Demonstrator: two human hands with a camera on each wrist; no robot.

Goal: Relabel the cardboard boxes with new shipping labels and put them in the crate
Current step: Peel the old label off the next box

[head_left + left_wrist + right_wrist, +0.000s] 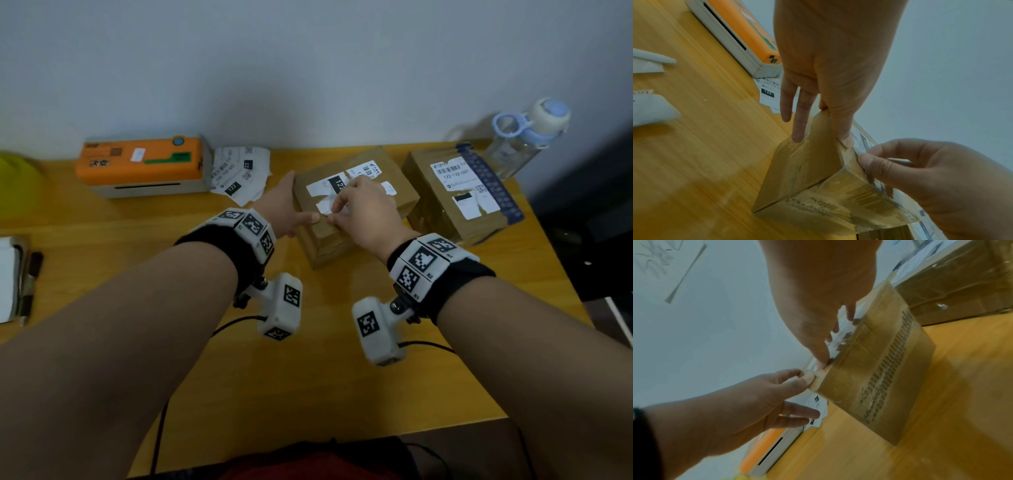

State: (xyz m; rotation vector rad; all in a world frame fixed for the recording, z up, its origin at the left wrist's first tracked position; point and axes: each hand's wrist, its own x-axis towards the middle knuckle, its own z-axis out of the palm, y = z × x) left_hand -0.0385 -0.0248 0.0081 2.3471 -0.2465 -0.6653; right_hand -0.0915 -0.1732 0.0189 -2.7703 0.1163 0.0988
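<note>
At 12 o'clock on the surface (342, 377), we're bracing box 1 (356, 219) w/ left hand (284, 209) flat, fingers straight; right hand (363, 212) fingers pinching old label (327, 205); relabeling, crating both left.

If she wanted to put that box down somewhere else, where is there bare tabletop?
Bare wood lies between her forearms, at the near edge of the table, and in front of the orange printer. The back is crowded: loose labels, two boxes, a bottle.

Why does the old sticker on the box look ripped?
Partly peeled: the old label lies in torn white patches, and the right hand picks at it.
</note>
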